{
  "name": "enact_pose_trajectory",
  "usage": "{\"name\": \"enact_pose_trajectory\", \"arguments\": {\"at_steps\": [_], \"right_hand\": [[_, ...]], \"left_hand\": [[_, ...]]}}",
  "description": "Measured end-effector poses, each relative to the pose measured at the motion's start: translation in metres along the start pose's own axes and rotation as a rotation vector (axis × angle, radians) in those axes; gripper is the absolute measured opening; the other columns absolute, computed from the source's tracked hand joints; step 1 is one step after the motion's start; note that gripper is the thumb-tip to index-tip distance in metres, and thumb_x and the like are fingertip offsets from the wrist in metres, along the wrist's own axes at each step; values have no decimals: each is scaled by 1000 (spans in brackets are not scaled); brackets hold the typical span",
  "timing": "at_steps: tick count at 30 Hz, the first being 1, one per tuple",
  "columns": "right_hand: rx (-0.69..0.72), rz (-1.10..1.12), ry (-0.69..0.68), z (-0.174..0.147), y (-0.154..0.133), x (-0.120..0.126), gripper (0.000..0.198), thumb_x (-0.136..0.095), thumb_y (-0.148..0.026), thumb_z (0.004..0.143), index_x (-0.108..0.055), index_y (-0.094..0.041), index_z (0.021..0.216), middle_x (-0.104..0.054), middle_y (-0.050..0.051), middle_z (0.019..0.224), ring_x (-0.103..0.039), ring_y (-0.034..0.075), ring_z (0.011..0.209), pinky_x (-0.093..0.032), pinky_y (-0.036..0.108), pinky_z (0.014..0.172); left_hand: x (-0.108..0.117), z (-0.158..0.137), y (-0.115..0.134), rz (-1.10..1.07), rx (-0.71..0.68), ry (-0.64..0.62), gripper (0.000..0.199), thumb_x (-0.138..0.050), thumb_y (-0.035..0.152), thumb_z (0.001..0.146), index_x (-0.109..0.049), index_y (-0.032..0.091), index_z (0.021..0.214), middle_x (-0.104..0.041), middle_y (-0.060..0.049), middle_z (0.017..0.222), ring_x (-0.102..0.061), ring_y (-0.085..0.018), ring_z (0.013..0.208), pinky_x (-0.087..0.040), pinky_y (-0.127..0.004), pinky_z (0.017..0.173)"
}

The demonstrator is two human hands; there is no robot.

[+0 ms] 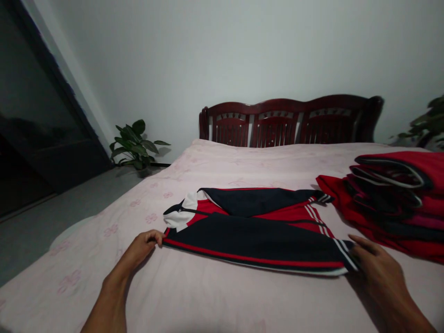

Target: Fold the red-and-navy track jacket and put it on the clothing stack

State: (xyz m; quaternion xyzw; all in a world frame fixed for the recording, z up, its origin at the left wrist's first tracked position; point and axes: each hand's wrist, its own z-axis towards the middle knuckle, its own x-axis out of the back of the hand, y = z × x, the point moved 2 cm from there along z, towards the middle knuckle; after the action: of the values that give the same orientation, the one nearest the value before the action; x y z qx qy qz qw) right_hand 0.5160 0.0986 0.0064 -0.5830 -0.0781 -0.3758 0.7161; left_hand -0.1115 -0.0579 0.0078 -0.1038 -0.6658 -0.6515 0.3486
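Note:
A track jacket (256, 233) in navy, red and white lies front up on the bed, collar to the left, both sleeves folded inward along its length. With fingers closed, my left hand (151, 239) pinches the jacket's near shoulder edge, just below the white collar (176, 217). At the other end, my right hand (376, 263) is on the striped cuff and hem of the near sleeve. Its index finger points out while the other fingers curl at the cuff; the thumb side is partly hidden.
A pile of folded red and navy garments (402, 203) rests on the bed at right. The pale floral bedsheet (225, 300) spreads underneath. Behind stands a dark wooden headboard (291, 121). A potted plant (137, 145) is on the floor at left, near a dark door (45, 115).

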Motion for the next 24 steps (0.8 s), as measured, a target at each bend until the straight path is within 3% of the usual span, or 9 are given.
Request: {"name": "enact_pose_trajectory", "arguments": {"at_steps": [3,6,8,11,13,16,18,24], "right_hand": [[-41,-136,32,3,-7,9,44,-50,-35,77,-68,-17,113,-68,21,105,-66,35,86,-51,50,71],[247,-233,68,-5,-40,1,45,-42,-33,83,-65,-16,117,-63,21,114,-59,36,107,-48,52,87],[446,-202,39,-22,-70,-19,43,-38,-33,88,-62,-17,120,-62,17,121,-55,32,117,-44,51,99],[620,-196,-184,-62,-113,-63,47,-35,-34,95,-52,-16,135,-55,14,139,-47,26,131,-38,48,110],[685,-261,-353,-92,-134,-92,51,-37,-35,96,-46,-16,143,-47,13,148,-39,25,139,-33,46,114],[733,-380,-533,-120,-145,-118,57,-40,-39,96,-41,-15,148,-39,11,155,-33,26,144,-27,46,118],[728,-451,-578,-120,-137,-122,58,-39,-43,97,-41,-14,148,-37,11,155,-32,27,144,-27,47,118],[702,-660,-401,-67,-77,-101,59,-35,-48,98,-46,-13,145,-41,12,152,-35,29,142,-29,50,116]], "left_hand": [[-5,-2,18,78,21,180,17,-45,20,64,-61,22,66,-72,-2,80,-65,-22,83,-48,-34,85],[-30,-3,62,117,-151,273,24,-42,19,74,-66,22,79,-73,-3,95,-65,-22,97,-47,-35,91],[-60,-2,100,117,-299,193,29,-40,17,81,-67,23,86,-73,-3,103,-65,-20,104,-47,-35,96],[-114,2,147,198,-443,20,35,-38,24,93,-66,23,113,-68,-4,126,-58,-19,122,-41,-39,109],[-148,7,163,341,-509,-65,40,-37,31,98,-57,21,132,-58,-6,141,-47,-21,136,-32,-43,117],[-181,15,158,597,-508,-98,49,-37,39,100,-45,21,144,-45,-9,152,-35,-28,144,-26,-53,118],[-188,22,143,742,-441,-64,51,-39,41,99,-43,22,146,-42,-11,153,-33,-32,144,-25,-58,116],[-172,40,104,920,-262,-6,60,-38,52,97,-39,23,149,-39,-15,155,-33,-34,144,-27,-57,113]]}}
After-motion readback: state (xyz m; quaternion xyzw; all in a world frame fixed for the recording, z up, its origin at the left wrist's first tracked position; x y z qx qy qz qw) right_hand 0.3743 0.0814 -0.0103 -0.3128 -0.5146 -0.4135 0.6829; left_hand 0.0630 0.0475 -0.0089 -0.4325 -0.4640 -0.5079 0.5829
